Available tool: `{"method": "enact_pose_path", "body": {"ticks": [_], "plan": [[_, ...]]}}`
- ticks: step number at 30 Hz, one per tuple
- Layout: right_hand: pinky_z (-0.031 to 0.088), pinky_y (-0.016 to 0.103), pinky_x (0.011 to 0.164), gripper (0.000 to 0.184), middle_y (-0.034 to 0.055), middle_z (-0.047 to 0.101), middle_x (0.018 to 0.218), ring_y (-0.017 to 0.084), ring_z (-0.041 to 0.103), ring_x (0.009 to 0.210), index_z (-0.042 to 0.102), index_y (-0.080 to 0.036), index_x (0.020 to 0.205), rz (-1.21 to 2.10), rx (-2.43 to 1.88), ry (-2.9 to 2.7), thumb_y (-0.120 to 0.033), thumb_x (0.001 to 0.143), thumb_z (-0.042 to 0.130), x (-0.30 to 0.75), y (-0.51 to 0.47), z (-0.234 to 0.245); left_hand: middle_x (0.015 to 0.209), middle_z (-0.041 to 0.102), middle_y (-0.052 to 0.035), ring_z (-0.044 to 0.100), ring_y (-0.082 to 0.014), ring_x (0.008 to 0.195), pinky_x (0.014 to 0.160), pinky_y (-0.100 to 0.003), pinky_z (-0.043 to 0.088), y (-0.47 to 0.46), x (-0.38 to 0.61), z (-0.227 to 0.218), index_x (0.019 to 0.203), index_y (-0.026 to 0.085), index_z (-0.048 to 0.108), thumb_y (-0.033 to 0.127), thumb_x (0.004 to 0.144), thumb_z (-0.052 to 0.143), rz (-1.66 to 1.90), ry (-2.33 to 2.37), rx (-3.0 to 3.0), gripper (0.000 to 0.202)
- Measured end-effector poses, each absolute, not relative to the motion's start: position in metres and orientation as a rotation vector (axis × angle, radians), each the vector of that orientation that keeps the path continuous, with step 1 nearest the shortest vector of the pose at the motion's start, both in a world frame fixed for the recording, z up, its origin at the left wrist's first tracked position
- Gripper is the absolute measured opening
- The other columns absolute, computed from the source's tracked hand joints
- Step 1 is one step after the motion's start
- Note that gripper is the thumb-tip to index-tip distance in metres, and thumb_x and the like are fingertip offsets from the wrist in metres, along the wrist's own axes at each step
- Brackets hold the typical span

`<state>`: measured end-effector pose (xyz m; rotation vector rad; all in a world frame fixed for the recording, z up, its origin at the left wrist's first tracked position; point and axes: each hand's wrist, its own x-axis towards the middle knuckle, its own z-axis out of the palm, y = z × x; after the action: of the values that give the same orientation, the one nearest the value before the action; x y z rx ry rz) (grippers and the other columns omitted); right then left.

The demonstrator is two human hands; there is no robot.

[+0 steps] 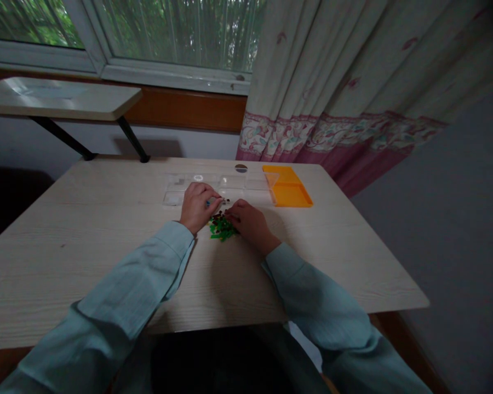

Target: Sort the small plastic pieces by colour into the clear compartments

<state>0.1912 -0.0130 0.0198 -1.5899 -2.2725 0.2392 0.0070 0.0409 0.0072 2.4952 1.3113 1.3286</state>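
Observation:
A small heap of green and dark little pieces (pixel 221 226) lies on the pale wooden table (pixel 107 251). My left hand (pixel 197 206) rests just left of the heap, its fingers curled round a small blue piece at the fingertips. On the right side of the heap my right hand (pixel 250 220) has its fingers bent down onto the pieces; what they pinch is too small to make out. A clear plastic compartment box (pixel 176 189) lies just beyond both hands.
An orange lid or tray (pixel 290 189) lies at the far right of the table next to the clear box. A small dark round hole (pixel 241 168) marks the far edge. A second table (pixel 53 98) stands under the window; a curtain (pixel 353 82) hangs at right.

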Motion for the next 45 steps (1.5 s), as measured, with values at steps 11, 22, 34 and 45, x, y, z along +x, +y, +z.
{"method": "enact_pose_path", "body": {"ticks": [11,22,34,45], "plan": [[0.041,0.024,0.072,0.023,0.0052,0.063,0.101,0.015,0.059,0.090,0.071,-0.021,0.096,0.158,-1.605,-2.334,-0.030,0.094,0.050,0.187,-0.014,0.024,0.090,0.062,-0.0055,0.049,-0.0227,0.095,0.087,-0.041,0.039,0.044,0.005,0.004,0.085,0.021,0.069,0.040,0.089,0.059,1.338,1.334,2.476,0.022],[0.042,0.025,0.074,0.022,0.0057,0.064,0.100,0.016,0.059,0.092,0.071,-0.021,0.095,0.137,-1.656,-2.328,-0.029,0.094,0.050,0.186,-0.014,0.026,0.096,0.061,-0.0070,0.047,-0.0237,0.098,0.087,-0.041,0.041,0.047,0.005,-0.002,0.104,0.024,0.072,0.031,0.090,0.055,1.229,1.322,2.563,0.022],[0.042,0.025,0.076,0.020,0.0051,0.064,0.101,0.016,0.059,0.093,0.070,-0.021,0.098,0.190,-1.683,-2.253,-0.026,0.093,0.051,0.195,-0.009,0.023,0.097,0.061,-0.0064,0.048,-0.0225,0.098,0.088,-0.040,0.041,0.045,0.005,0.000,0.107,0.026,0.070,0.028,0.092,0.051,1.185,1.158,2.622,0.024],[0.042,0.024,0.077,0.021,0.0037,0.063,0.104,0.015,0.059,0.095,0.070,-0.025,0.103,0.201,-1.615,-2.259,-0.027,0.092,0.052,0.191,-0.011,0.023,0.097,0.062,-0.0056,0.050,-0.0218,0.099,0.089,-0.040,0.041,0.044,0.006,0.001,0.107,0.025,0.069,0.030,0.093,0.050,1.193,1.123,2.617,0.024]]}}
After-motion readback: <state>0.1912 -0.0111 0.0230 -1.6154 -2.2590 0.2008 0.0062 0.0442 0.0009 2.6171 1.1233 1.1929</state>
